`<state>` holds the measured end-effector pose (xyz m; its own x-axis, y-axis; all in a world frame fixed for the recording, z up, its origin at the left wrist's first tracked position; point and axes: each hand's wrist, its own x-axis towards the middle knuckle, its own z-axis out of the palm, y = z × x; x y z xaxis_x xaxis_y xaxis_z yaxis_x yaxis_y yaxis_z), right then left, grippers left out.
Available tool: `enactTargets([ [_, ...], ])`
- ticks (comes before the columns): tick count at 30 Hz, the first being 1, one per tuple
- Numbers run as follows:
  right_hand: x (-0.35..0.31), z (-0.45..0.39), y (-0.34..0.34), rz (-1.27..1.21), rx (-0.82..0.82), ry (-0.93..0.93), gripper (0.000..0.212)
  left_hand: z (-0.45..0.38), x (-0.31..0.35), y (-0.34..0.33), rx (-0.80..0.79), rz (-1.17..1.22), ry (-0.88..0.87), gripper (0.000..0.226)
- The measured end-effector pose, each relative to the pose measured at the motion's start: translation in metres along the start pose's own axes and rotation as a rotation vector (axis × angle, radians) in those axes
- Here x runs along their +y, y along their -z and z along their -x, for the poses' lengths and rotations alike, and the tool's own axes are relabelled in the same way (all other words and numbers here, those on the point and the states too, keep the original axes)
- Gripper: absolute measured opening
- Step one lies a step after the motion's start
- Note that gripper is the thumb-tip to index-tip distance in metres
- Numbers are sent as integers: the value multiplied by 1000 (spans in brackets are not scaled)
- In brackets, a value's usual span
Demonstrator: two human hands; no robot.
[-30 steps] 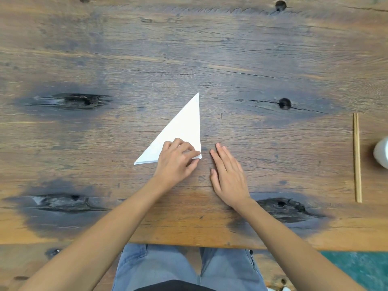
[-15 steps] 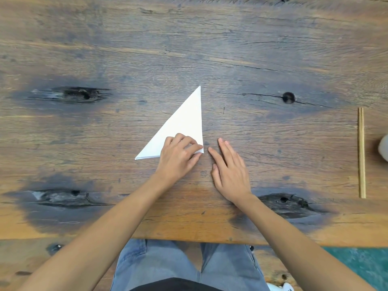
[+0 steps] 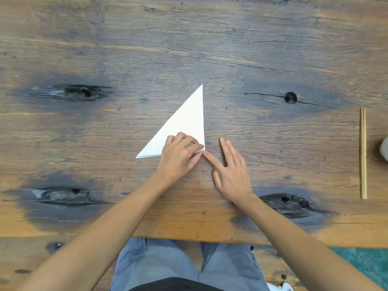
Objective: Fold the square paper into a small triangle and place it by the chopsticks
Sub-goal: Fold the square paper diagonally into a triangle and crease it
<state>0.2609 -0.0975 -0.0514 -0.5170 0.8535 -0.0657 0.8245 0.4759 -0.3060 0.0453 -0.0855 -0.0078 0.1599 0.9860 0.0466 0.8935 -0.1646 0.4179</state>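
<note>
A white paper [image 3: 184, 120], folded into a triangle, lies flat in the middle of the wooden table [image 3: 210, 49], one point aimed away from me. My left hand [image 3: 179, 157] rests curled on its near right corner, fingertips pinching that corner. My right hand [image 3: 230, 172] lies flat on the wood just right of the paper, fingers spread, its forefinger tip touching the same corner. A pair of wooden chopsticks [image 3: 363, 153] lies side by side at the far right, running front to back.
A white rounded object [image 3: 384, 149] shows partly at the right edge, just past the chopsticks. Dark knots and a round hole [image 3: 290, 97] mark the wood. The table's near edge runs above my lap.
My right forefinger has slid left until it touches the paper's near right corner. My left hand has stayed on that corner. The paper has not moved on the table.
</note>
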Motion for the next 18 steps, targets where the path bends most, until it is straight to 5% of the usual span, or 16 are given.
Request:
enactTargets([
  [18, -3, -2, 2, -1, -7, -22, 62, 5, -6, -6, -25, 27, -51, 23],
])
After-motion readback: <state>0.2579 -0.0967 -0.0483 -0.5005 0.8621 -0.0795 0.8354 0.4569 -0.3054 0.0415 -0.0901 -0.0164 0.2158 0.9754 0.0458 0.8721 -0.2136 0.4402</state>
